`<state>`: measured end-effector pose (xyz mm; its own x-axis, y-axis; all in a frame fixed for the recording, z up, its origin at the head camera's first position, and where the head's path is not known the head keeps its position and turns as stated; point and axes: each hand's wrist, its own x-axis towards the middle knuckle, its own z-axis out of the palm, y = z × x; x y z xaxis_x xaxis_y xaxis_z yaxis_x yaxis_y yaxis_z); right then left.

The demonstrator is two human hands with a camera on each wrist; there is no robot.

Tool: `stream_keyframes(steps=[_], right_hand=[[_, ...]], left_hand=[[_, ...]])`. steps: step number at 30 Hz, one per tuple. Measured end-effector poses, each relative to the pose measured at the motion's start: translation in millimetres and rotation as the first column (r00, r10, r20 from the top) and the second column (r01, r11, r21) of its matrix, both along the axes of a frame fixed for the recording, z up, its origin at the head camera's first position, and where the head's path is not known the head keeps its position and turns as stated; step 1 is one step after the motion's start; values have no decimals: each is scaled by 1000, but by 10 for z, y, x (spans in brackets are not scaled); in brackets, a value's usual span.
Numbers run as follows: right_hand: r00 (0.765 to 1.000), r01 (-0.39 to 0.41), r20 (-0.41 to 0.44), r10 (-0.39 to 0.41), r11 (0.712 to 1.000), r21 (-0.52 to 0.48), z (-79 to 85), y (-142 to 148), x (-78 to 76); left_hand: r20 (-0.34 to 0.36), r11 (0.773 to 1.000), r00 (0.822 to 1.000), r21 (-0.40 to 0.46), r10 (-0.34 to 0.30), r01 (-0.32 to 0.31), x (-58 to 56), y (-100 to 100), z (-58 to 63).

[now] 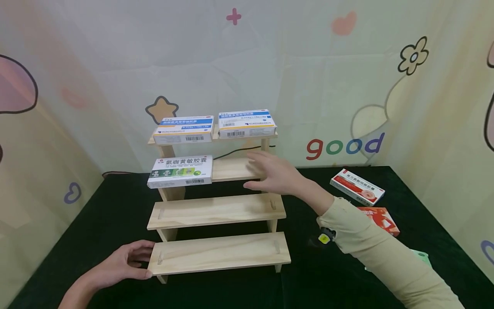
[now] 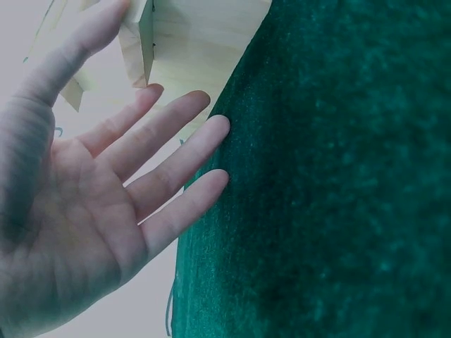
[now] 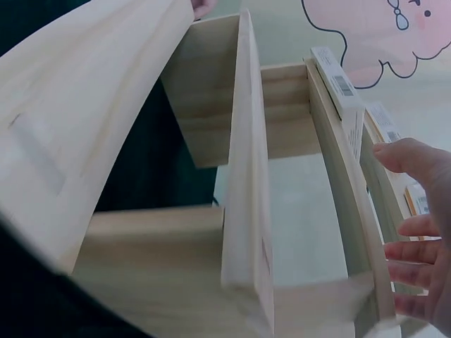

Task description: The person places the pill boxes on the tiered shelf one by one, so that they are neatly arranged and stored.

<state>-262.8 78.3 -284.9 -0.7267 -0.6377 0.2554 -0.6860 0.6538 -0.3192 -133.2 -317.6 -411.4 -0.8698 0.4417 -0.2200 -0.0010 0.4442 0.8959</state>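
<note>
A four-tier wooden display stand stands on the dark green cloth. My left hand is at the left end of its lowest board; in the left wrist view the fingers are spread and nearly straight, thumb and index fingertip right at the wood. My right hand reaches over the right end of the second tier from the top, holding nothing, thumb apart from the fingers. To its left on that tier lies a white-and-green medicine box. Two blue-and-white medicine boxes, left and right, lie on the top tier.
At the right of the cloth lie a red-and-white medicine box and an orange-red box, partly behind my right sleeve. A light green item is mostly hidden by that sleeve. A printed curtain hangs behind the stand.
</note>
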Motion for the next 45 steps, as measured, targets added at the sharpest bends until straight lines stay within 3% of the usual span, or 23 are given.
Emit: stream_keyframes(steps=[6, 20, 27, 45], right_hand=[[999, 26, 20, -26, 1000, -8, 17, 283, 61], [987, 159, -44, -157, 987, 29, -77, 963, 130], [971, 239, -25, -238, 970, 37, -167, 1287, 220], [944, 315, 88, -317, 948, 36, -391, 1927, 427]], left_hand=[[-2, 1000, 1000, -7, 2, -2, -10, 8, 3], [13, 1000, 1000, -2, -6, 6, -15, 12, 10], [26, 1000, 1000, -12, -7, 8, -26, 12, 21], [34, 1000, 999, 10, -25, 24, -18, -2, 24]])
